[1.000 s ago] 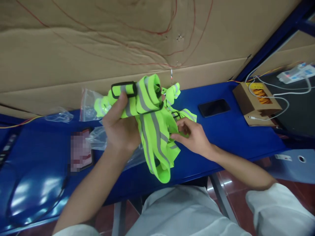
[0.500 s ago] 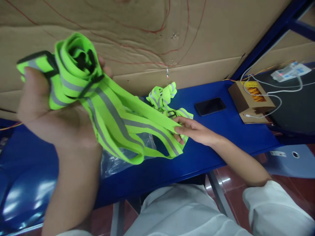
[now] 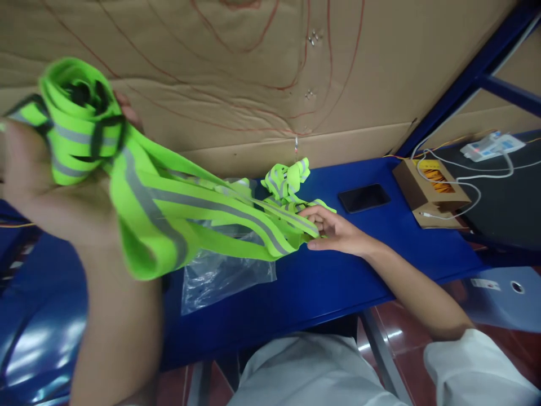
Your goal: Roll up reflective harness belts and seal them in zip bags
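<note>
My left hand (image 3: 63, 203) is raised at the left, its fingers and thumb wrapped round the rolled end of a neon green reflective strap (image 3: 84, 132) with grey stripes and black parts. Loose loops of the strap run down to the right toward my right hand (image 3: 338, 231). There the right fingers are curled at the strap's far folds, thumb below, partly hidden behind the fabric. Just behind that hand, more green reflective strap (image 3: 281, 180) lies bunched on the blue table (image 3: 313, 287), with a dark buckle partly visible. A clear plastic bag (image 3: 228, 276) lies under the stretched loops.
A black phone (image 3: 364, 198) lies right of the bunched strap. Farther right stands an open cardboard box (image 3: 439, 194) with orange contents, crossed by a white cable (image 3: 477, 194). A cardboard panel (image 3: 236, 73) rises behind the table. A grey-blue binder (image 3: 502, 299) sits at lower right.
My left hand has moved left with the rolled end, drawing the loops out longer. My right hand stays near the bunched strap, its fingers shifted slightly. More of the plastic bag shows.
</note>
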The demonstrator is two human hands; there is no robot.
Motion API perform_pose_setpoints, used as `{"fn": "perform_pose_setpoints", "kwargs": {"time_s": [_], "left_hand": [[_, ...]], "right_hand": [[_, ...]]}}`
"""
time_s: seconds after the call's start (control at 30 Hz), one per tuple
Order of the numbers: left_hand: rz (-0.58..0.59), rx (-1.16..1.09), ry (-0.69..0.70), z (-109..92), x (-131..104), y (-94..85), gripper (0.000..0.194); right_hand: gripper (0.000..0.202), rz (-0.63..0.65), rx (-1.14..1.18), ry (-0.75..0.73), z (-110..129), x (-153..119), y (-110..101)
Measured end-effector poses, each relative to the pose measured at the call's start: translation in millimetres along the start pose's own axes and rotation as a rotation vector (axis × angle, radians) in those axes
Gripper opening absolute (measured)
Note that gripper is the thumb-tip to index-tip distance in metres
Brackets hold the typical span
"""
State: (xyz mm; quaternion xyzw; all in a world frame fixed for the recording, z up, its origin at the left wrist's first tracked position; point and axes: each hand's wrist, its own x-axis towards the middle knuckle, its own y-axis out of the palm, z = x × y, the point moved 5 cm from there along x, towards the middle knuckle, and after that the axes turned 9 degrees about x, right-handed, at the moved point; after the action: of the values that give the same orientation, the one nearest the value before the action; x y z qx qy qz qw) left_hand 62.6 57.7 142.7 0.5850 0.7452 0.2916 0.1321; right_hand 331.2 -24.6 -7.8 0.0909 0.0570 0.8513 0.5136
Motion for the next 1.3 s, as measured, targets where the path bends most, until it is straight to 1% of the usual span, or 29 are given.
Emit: {"fn": "perform_pose_setpoints", "kwargs": {"time_s": [0.07,0.1,0.17,0.2,0.27,0.3,0.33,0.4,0.47,0.5,0.57,0.63,0.7,0.8,0.87,0.9,1.0,1.07,1.1,1.13,1.17,1.2,1.23,1.27,1.3], "left_hand": [[0.230,0.029,0.131,-2,-5,7.9,0.062],[0.292,0.055,0.149,-1,-9,10.2,0.057],[0.285,0.109,0.097,4,-17,9.8,0.050],[0.274,0.142,0.045,8,-22,9.5,0.047],[0.290,0.183,-0.074,17,-33,9.8,0.038],[0.318,0.188,-0.134,21,-39,10.3,0.036],[0.350,0.193,-0.193,27,-45,10.7,0.038],[0.401,0.211,-0.284,37,-57,10.2,0.049],[0.434,0.258,-0.344,47,-65,8.6,0.060],[0.446,0.280,-0.372,52,-67,7.9,0.064],[0.460,0.290,-0.412,61,-68,7.2,0.067],[0.478,0.254,-0.435,69,-67,8.5,0.065],[0.509,0.192,-0.473,77,-64,11.8,0.058],[0.564,0.090,-0.630,93,-65,17.5,0.040],[0.589,0.028,-0.742,100,-66,19.8,0.029],[0.594,-0.004,-0.774,101,-66,20.2,0.026],[0.630,-0.108,-0.812,98,-64,20.4,0.027],[0.662,-0.168,-0.817,94,-62,20.3,0.039],[0.668,-0.176,-0.822,92,-61,19.9,0.047],[0.649,-0.169,-0.819,92,-59,18.8,0.052],[0.604,-0.150,-0.804,93,-56,16.9,0.050],[0.542,-0.120,-0.783,95,-52,14.3,0.044],[0.476,-0.084,-0.755,97,-48,11.2,0.040],[0.413,-0.048,-0.717,98,-44,7.8,0.043],[0.365,-0.016,-0.675,100,-40,4.7,0.049]], "right_hand": [[0.046,0.002,-0.118,-0.016,-2,0,-4],[0.043,-0.015,-0.176,-0.042,-2,-1,-7],[0.042,-0.107,-0.283,-0.127,6,-2,-13],[0.044,-0.167,-0.319,-0.177,13,-2,-16],[0.049,-0.248,-0.338,-0.254,34,0,-17],[0.051,-0.260,-0.329,-0.286,48,2,-15],[0.054,-0.255,-0.314,-0.315,63,6,-11],[0.061,-0.209,-0.325,-0.360,96,17,2],[0.066,-0.155,-0.417,-0.352,124,30,18],[0.064,-0.125,-0.480,-0.336,133,37,27],[0.056,-0.095,-0.596,-0.309,143,48,40],[0.045,-0.131,-0.670,-0.329,144,55,47],[0.036,-0.211,-0.712,-0.384,139,58,46],[0.030,-0.299,-0.759,-0.445,128,64,35],[0.032,-0.306,-0.754,-0.455,120,69,24],[0.033,-0.306,-0.742,-0.460,116,71,19],[0.039,-0.352,-0.741,-0.503,109,76,7],[0.036,-0.375,-0.793,-0.553,107,77,6],[0.033,-0.353,-0.826,-0.581,108,77,8],[0.031,-0.302,-0.856,-0.603,108,77,11],[0.031,-0.232,-0.878,-0.612,109,77,14],[0.033,-0.151,-0.889,-0.604,110,77,17],[0.036,-0.072,-0.889,-0.578,112,77,18],[0.038,-0.005,-0.880,-0.534,112,77,16],[0.039,0.052,-0.856,-0.474,113,76,13]]}}
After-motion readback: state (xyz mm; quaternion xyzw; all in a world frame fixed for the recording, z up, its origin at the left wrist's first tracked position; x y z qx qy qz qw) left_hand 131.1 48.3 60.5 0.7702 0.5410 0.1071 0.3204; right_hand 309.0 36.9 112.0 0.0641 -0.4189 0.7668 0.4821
